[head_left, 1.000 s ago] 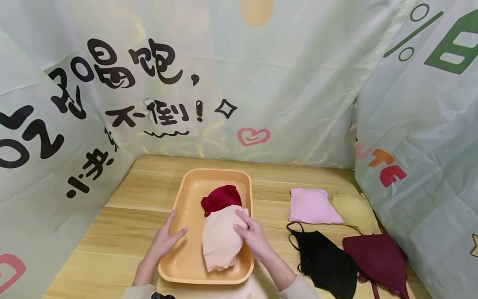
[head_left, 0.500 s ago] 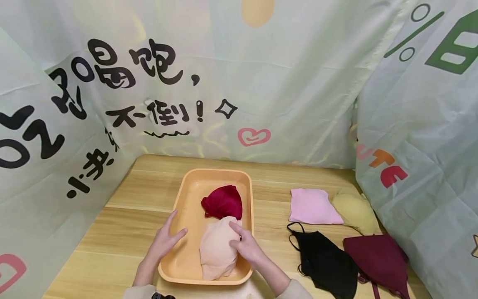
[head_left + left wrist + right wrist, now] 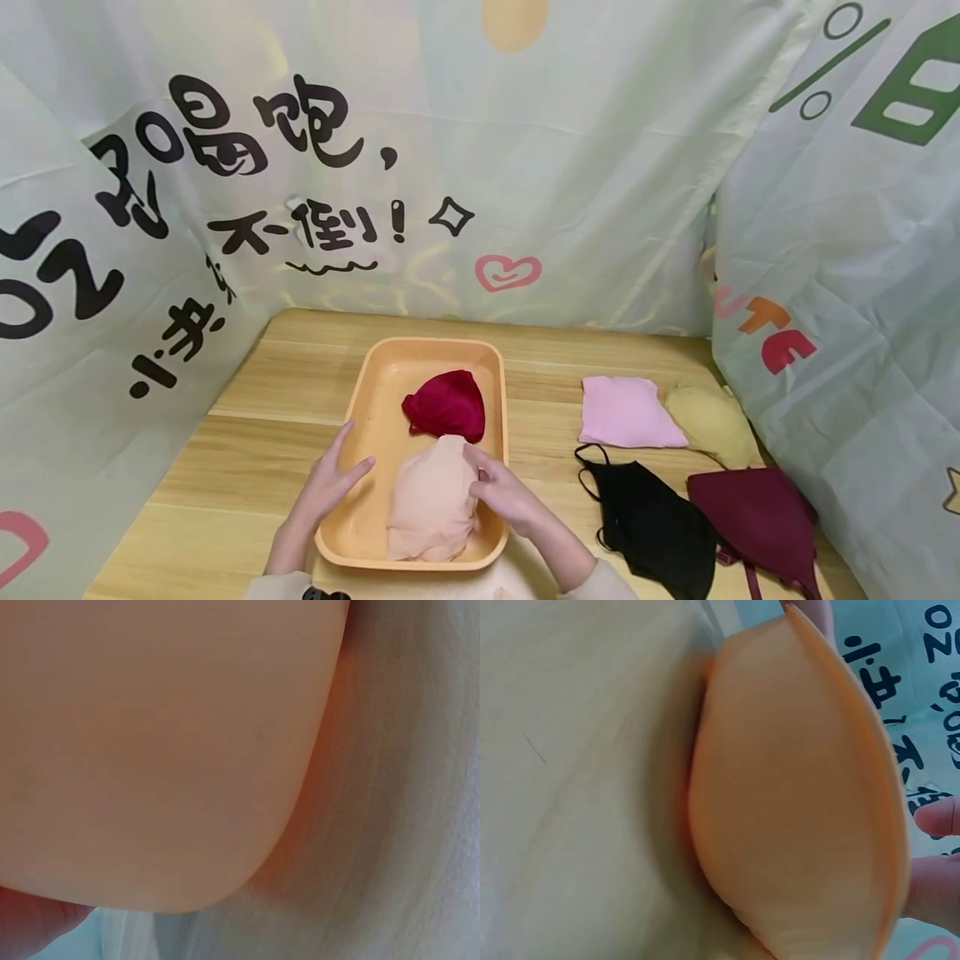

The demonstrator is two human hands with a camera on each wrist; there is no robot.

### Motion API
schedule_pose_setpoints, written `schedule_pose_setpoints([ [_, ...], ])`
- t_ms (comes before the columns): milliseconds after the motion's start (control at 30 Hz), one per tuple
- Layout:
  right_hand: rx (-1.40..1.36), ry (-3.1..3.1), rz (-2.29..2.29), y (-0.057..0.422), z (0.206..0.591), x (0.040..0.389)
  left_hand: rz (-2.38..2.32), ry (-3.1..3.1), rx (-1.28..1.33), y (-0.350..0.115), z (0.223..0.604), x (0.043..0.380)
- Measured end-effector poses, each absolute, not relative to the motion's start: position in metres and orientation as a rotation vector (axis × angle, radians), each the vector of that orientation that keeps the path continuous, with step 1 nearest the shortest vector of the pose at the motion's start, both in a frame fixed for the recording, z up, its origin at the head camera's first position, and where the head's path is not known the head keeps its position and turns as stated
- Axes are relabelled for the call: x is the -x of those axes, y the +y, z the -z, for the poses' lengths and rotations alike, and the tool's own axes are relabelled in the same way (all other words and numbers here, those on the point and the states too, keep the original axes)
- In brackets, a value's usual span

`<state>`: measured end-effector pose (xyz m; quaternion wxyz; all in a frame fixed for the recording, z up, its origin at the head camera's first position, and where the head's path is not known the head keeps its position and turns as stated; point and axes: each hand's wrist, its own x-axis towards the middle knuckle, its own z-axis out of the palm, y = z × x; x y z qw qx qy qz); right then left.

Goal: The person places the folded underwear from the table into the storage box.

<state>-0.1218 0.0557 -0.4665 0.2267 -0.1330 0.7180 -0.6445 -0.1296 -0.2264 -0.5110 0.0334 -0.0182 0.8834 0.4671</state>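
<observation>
An orange plastic tray (image 3: 382,533) stands on the table before me. My left hand (image 3: 330,475) holds its left rim, thumb over the inner side and fingers outside. A pale pink folded bra (image 3: 431,508) lies in the near right part of the tray. My right hand (image 3: 506,492) reaches over the right rim, its fingertips at the upper right edge of that bra, thumb apart from the fingers. Farther back in the tray is a crimson satin folded bra (image 3: 448,404), partly overlapped by the pale one. The right wrist view shows mostly the tray's outer wall (image 3: 795,780).
Right of the tray lie a light pink folded garment (image 3: 626,412), a yellow-beige bra (image 3: 712,421), a black strappy one (image 3: 652,525) and a burgundy bra (image 3: 753,508). Printed curtains (image 3: 585,183) enclose the wooden table (image 3: 247,442) at the back and sides.
The pale pink bra has moved nearer to me and left, down into the tray, uncovering more of the crimson one. My right hand's hold on it has loosened. My left hand stays at the rim.
</observation>
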Motion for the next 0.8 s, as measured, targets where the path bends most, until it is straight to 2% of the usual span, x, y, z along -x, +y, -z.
schedule_pose_setpoints([
  [433,0.412,2.059,1.627,0.073,0.446,0.117,-1.447,2.717,0.042,-0.227,0.511,0.13],
  [800,0.361,2.104,1.69,0.091,0.449,0.123,-1.451,2.71,0.046,-0.227,0.513,0.13],
])
